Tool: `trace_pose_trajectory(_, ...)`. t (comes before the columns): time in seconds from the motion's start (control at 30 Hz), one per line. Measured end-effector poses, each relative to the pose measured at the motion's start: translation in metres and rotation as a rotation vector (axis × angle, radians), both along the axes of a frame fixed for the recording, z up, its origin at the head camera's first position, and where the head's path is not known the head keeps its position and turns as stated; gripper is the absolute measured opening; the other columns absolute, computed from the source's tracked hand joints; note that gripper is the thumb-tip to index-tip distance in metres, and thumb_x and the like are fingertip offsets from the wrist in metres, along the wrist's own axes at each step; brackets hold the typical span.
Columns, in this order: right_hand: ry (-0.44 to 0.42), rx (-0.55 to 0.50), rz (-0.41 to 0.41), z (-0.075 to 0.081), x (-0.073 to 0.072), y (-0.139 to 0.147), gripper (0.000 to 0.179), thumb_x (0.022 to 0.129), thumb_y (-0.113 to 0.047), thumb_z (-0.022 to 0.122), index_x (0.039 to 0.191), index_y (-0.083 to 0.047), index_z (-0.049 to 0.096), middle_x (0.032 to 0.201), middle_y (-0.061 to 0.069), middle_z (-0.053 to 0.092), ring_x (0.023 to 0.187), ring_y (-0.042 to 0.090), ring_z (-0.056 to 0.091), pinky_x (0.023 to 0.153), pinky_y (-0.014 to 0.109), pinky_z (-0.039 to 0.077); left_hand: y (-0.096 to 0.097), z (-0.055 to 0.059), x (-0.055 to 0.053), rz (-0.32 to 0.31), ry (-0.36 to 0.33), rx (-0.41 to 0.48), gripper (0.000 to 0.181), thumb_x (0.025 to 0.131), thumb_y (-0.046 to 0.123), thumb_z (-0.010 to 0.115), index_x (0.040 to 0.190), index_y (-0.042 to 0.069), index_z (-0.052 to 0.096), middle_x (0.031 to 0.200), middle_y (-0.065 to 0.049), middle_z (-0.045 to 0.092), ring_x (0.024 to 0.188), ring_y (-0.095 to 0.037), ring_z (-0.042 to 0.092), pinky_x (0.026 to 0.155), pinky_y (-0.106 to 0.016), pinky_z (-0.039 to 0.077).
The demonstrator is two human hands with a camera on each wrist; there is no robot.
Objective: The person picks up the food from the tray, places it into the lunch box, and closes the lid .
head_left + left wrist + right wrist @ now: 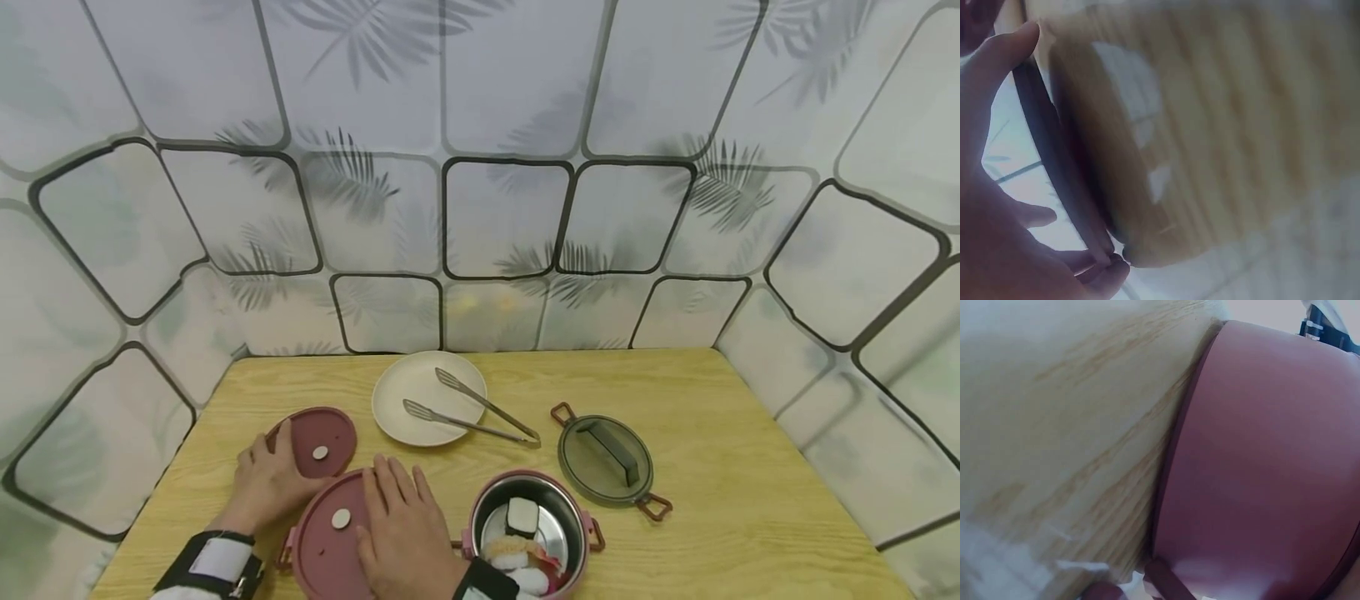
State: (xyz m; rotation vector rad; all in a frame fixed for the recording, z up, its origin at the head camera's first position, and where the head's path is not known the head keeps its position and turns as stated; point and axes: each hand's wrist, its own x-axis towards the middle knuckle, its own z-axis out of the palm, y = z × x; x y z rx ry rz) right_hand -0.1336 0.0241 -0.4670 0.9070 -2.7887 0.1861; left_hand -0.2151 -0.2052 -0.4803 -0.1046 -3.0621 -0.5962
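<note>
My left hand grips a small round maroon lid across its width, thumb at the near edge and fingers at the far one. In the left wrist view that lid shows edge-on, close over the wood. My right hand lies with straight fingers on the maroon lid of a larger pot, just in front of the small lid. Each lid has a pale round spot on top. The pot's smooth maroon side fills much of the right wrist view.
Right of my right hand stands an open pink pot with a steel inside, holding sushi-like pieces. A green lid with red handles lies beyond it. Metal tongs lie across a white plate at the back of the wooden table.
</note>
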Motion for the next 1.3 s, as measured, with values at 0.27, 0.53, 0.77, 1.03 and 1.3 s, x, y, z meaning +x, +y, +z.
trace_pose_trajectory(0.27,-0.032,0.0,0.002,0.002,0.0,0.0,0.056,0.099,-0.038,0.018,0.145,-0.008,0.014,0.151,0.011,0.014,0.136,0.023,0.008,0.109,0.045,0.022,-0.007,0.006,0.012,0.053,-0.016,0.11,0.127,0.06,0.071,0.069,0.141,-0.005,0.007,0.12,-0.051,0.019,0.112,-0.062,0.014,0.082,-0.07,0.026)
trace_pose_trajectory(0.53,-0.036,-0.029,-0.007,0.002,0.001,0.0,0.055,0.099,-0.038,0.018,0.145,-0.008,0.016,0.151,0.011,0.015,0.135,0.022,0.009,0.108,0.048,0.023,-0.005,0.023,0.027,0.105,0.03,0.207,0.128,0.06,0.068,0.072,0.143,-0.001,0.004,0.127,-0.047,0.013,0.115,-0.058,0.01,0.081,-0.068,0.026)
trace_pose_trajectory(0.77,0.005,-0.036,-0.025,0.001,0.0,-0.001,0.057,0.097,-0.039,0.025,0.144,-0.007,0.02,0.149,0.012,0.021,0.135,0.023,0.014,0.106,0.05,0.025,0.01,0.056,0.039,0.063,0.162,0.266,0.125,0.058,0.062,0.076,0.145,0.005,0.008,0.133,-0.04,0.014,0.118,-0.054,0.01,0.083,-0.067,0.023)
trace_pose_trajectory(1.03,-0.099,-0.276,-0.027,0.02,-0.001,0.02,0.051,0.095,-0.03,0.039,0.138,-0.003,0.031,0.143,0.014,0.03,0.131,0.023,0.022,0.104,0.051,0.028,0.051,0.087,0.057,-0.051,0.233,0.31,0.123,0.053,0.063,0.079,0.147,0.02,0.012,0.139,-0.028,0.017,0.121,-0.047,0.015,0.078,-0.063,0.036)
trace_pose_trajectory(1.3,-0.256,-0.713,-0.144,0.065,0.007,0.09,0.044,0.1,-0.03,0.033,0.141,-0.015,0.03,0.146,0.002,0.026,0.128,0.017,0.027,0.1,0.047,0.036,0.097,0.086,0.084,-0.232,0.252,0.323,0.12,0.048,0.072,0.075,0.144,0.029,0.019,0.141,-0.015,0.021,0.12,-0.033,0.021,0.077,-0.054,0.044)
